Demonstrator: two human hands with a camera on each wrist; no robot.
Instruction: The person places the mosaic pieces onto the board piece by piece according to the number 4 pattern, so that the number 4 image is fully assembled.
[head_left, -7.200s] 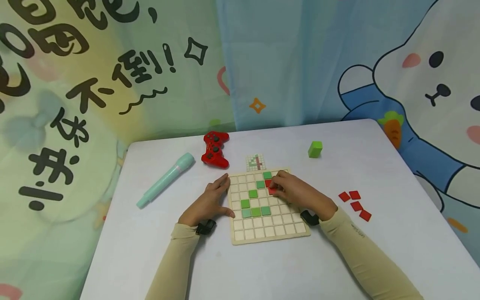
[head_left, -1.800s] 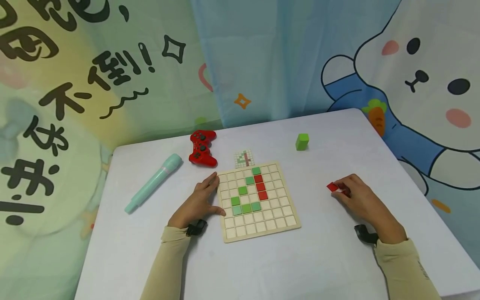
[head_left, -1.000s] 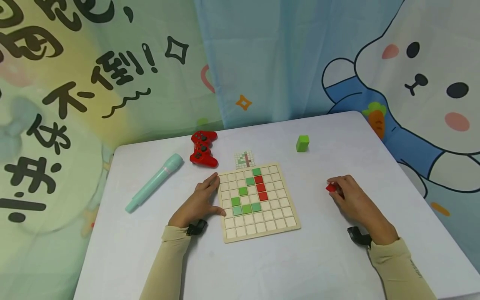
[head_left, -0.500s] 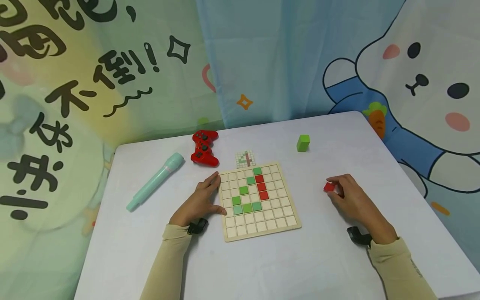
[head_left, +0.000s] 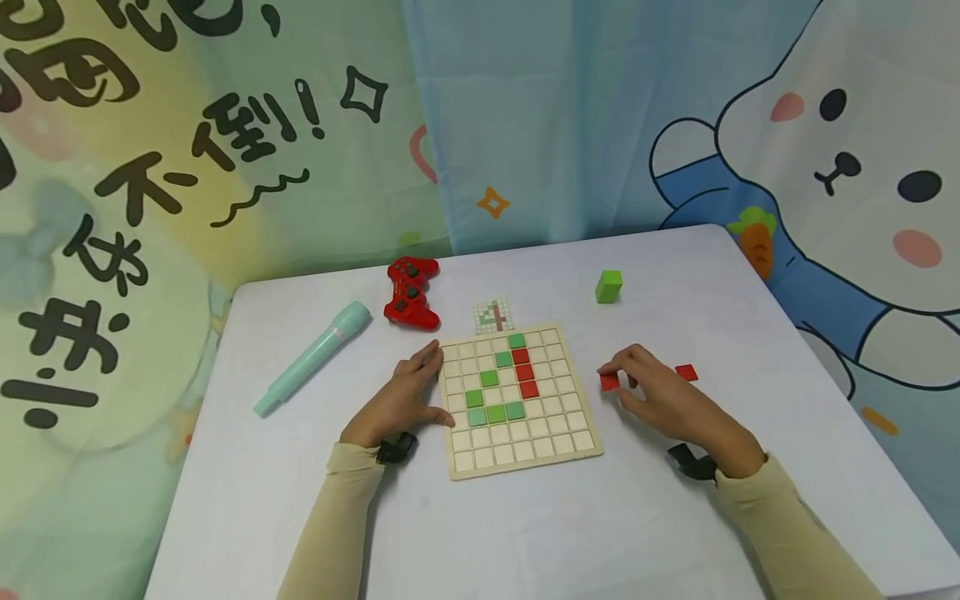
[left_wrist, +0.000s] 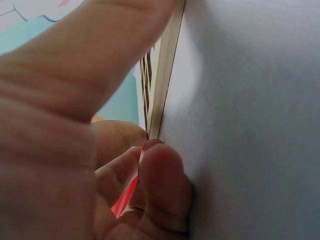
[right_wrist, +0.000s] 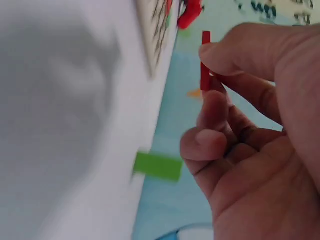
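The tile (head_left: 609, 382) I pinch is red, like three in my pale wooden board (head_left: 517, 400); six there look green. Beyond the board: red gamepad (head_left: 409, 292), mint microphone (head_left: 311, 358).

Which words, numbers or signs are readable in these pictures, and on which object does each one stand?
"不倒!" in large black characters, on the green backdrop cloth; the other characters there are cut off at the picture's edge.
"4" as a tile pattern, on the small pattern card.
Partly built "4" in green and red tiles, on the wooden grid board.
No other text.
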